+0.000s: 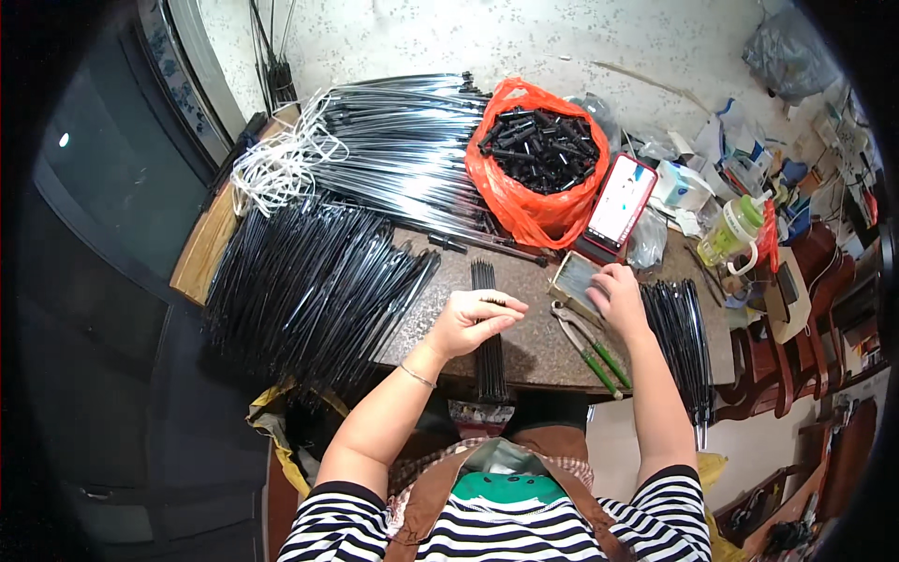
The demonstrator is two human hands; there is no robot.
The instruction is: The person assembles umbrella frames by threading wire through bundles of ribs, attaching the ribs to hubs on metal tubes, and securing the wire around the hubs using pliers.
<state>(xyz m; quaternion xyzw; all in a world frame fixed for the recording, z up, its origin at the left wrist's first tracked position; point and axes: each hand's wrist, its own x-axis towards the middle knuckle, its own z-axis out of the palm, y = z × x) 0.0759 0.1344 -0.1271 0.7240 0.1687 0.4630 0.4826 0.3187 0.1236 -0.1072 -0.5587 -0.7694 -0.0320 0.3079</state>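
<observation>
My left hand (466,323) hovers over a narrow row of thin black rods (490,370) at the table's front edge. Its thumb and fingers are closed around something small and dark that I cannot make out. My right hand (619,300) reaches to a small open box (573,278) with a grey inside. Its fingers are bent together at the box's right side, and their tips are partly hidden, so whatever they pinch is too small to name. Pliers (590,351) with green handles lie just left of my right forearm, close to the box.
Big piles of black rods (300,281) and shiny metal rods (403,140) cover the left, with white string (286,159) on top. A red bag (496,197) holds black tubes (543,150). A phone (619,201), more rods (676,332) and a green bottle (732,229) stand right.
</observation>
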